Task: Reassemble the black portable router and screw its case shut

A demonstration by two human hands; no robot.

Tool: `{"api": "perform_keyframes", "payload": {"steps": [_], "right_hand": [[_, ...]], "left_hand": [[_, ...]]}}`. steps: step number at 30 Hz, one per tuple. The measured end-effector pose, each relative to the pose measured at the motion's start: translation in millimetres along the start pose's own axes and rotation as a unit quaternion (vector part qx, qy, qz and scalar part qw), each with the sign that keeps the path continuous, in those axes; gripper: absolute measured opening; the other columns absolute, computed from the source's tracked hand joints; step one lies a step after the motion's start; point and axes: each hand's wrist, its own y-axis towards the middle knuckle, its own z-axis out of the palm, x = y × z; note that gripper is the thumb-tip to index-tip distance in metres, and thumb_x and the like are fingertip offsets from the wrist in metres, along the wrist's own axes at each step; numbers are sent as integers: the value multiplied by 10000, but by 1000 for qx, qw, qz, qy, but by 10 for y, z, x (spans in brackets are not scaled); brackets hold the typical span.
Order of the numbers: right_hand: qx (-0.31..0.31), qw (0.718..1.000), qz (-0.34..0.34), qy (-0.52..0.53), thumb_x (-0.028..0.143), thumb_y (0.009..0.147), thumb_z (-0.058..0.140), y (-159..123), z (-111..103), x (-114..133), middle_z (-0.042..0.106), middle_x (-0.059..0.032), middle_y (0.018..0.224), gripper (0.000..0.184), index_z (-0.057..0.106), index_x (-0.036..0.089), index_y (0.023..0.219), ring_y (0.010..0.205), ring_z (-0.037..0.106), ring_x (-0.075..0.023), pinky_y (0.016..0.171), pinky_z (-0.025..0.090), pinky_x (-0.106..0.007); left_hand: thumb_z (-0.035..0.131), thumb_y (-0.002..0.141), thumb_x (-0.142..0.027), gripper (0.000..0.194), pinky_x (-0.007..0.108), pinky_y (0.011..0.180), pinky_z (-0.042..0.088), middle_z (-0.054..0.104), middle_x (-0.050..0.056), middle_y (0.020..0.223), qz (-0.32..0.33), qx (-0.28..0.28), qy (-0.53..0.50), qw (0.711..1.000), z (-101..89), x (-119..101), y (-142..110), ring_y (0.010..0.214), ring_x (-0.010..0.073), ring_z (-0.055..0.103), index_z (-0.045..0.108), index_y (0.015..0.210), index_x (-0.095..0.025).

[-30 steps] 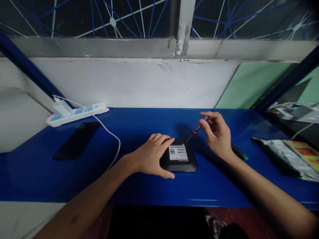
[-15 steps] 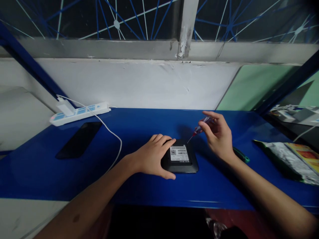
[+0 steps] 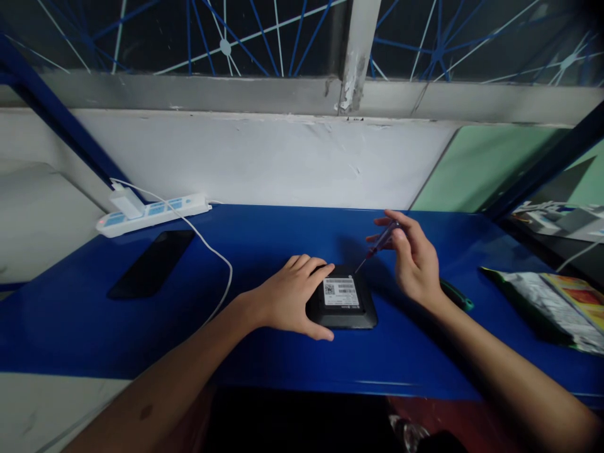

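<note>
Black box (image 3: pixel 343 309) lies flat near the middle of the blue table (image 3: pixel 268 233), its white label (image 3: pixel 340 292) facing up; twelve o'clock from it points to the wall (image 3: pixel 283 157). The left hand (image 3: pixel 295 299) holds it from nine o'clock, fingers spread over the far side and thumb stretched along the near edge. The right hand (image 3: pixel 413 261), at about two o'clock, holds a screwdriver (image 3: pixel 377 246) by its purple handle, the shaft slanting down to the box's one o'clock corner; the tip is too small to tell whether it sits in a screw. At three o'clock a green tool (image 3: pixel 457 296) lies partly behind the right wrist, and a foil packet (image 3: pixel 557 308) well beyond it. Towards ten o'clock lie a dark, phone-like slab (image 3: pixel 151 264) and, farther back, a white power strip (image 3: pixel 163 214) bearing a plug (image 3: pixel 126 202) with a white cable (image 3: pixel 207 244).
</note>
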Motion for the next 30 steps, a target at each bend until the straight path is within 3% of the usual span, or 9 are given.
{"api": "perform_keyframes", "payload": {"steps": [6,9,13,15,21,24,27,30], "right_hand": [[-10,1000,-4,15,361,1033,459,10,0,-5,697,-88,1214,361,578,269,1361,882,759,-190,793,661,-402],[-27,1000,1,3,348,993,559,26,9,-27,689,-52,1063,363,570,269,1347,801,741,-172,740,655,-371],[-55,998,-5,-22,361,920,681,41,9,-65,633,5,859,274,645,273,1177,711,682,-149,670,624,-329],[-55,998,-1,-22,384,933,663,36,7,-67,655,-9,906,248,658,272,1154,744,697,-153,694,624,-332],[-23,999,16,24,386,1024,490,15,15,-37,698,-88,1214,348,588,274,1338,911,766,-199,764,660,-385],[-34,999,8,1,359,980,588,36,16,-37,718,-54,1074,336,606,265,1302,837,757,-182,773,659,-381],[-59,998,-9,-10,319,908,697,62,13,-33,678,2,877,303,625,262,1198,717,708,-150,687,638,-331],[-61,998,-11,-1,305,877,734,68,9,-27,647,23,813,259,616,267,1105,654,666,-134,610,607,-298]], "left_hand": [[691,660,-788,1145,587,1144,305,444,198,1521,-3,3,4,1000,-1,3,-3,1368,432,402,356,1555,-157],[699,652,-790,1154,573,1151,302,447,196,1518,-3,4,9,1000,-4,-2,-5,1371,426,401,363,1550,-148],[700,664,-788,1134,570,1152,304,461,196,1506,-1,0,7,1000,-6,-6,-8,1363,425,412,372,1545,-154],[699,668,-783,1125,569,1141,316,463,191,1506,-1,-2,8,1000,-8,-8,-8,1365,424,413,367,1550,-168],[698,652,-780,1144,581,1142,323,449,195,1521,-6,5,7,1000,-17,-14,-7,1376,429,400,368,1550,-154],[693,664,-771,1126,582,1142,327,450,197,1520,-7,5,9,1000,-18,-18,-7,1378,427,399,373,1547,-149],[702,658,-761,1135,578,1156,313,447,202,1523,-8,9,13,1000,-15,-17,-5,1379,423,400,372,1548,-139],[706,654,-756,1138,579,1164,303,441,198,1528,-7,10,13,1000,-14,-14,-2,1380,422,398,369,1548,-138]]}}
